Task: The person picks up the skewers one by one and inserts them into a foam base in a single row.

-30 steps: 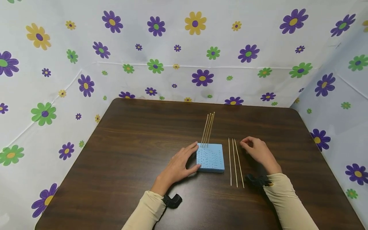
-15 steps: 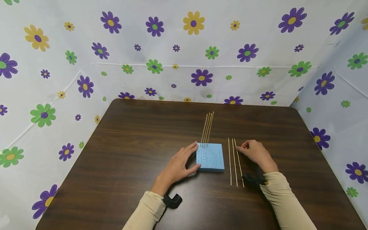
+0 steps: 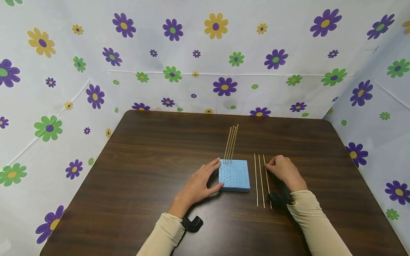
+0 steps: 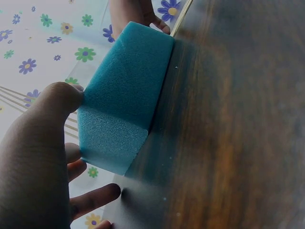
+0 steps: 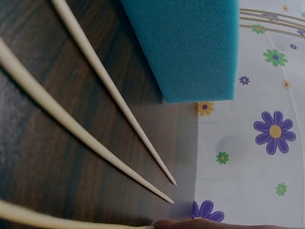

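Cloth, one: white, printed with purple, yellow and green flowers; behind and around the surface.
Surface, one: dark brown wood grain.
Sleeves, two: pale yellow.
Left hand: fingers apart, touching the block's left side at its far and near corners.
Right hand: thumb and fingers together, pinching the right-hand stick near its far end.
Foam block, one: light blue, square, dotted with holes; flat on the surface, between the hands.
Wrist cameras, two: black.
Standing sticks, four: thin, set in the block near its far-left corner.
Loose sticks, two: pointed, lying side by side, between the block and the pinched stick.
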`<state>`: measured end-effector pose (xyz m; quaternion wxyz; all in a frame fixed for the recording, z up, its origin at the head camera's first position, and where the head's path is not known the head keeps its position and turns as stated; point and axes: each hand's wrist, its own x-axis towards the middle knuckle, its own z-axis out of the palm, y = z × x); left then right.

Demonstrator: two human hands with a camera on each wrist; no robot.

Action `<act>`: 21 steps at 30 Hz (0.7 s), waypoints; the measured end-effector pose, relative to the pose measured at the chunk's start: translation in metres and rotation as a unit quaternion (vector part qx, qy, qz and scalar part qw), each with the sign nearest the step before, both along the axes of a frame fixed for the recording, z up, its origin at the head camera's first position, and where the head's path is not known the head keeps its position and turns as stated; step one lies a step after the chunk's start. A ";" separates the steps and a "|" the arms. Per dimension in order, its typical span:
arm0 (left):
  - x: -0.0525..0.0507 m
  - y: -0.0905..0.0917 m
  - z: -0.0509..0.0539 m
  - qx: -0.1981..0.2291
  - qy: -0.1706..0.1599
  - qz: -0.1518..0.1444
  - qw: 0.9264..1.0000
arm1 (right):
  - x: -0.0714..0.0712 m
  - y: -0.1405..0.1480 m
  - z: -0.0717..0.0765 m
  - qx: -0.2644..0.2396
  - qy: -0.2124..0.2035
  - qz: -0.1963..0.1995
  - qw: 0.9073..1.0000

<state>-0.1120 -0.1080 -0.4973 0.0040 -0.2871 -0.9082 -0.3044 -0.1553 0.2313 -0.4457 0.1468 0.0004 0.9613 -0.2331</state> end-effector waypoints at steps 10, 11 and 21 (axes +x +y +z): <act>0.000 0.000 0.000 0.005 0.011 0.001 1.000 | -0.006 -0.001 0.007 0.002 -0.042 0.016 0.999; 0.000 0.000 0.000 0.005 0.010 0.001 1.000 | -0.006 -0.001 0.008 0.002 -0.048 0.017 0.999; -0.001 -0.001 -0.001 0.001 0.010 -0.005 1.000 | -0.003 0.006 0.015 -0.019 -0.043 0.025 0.999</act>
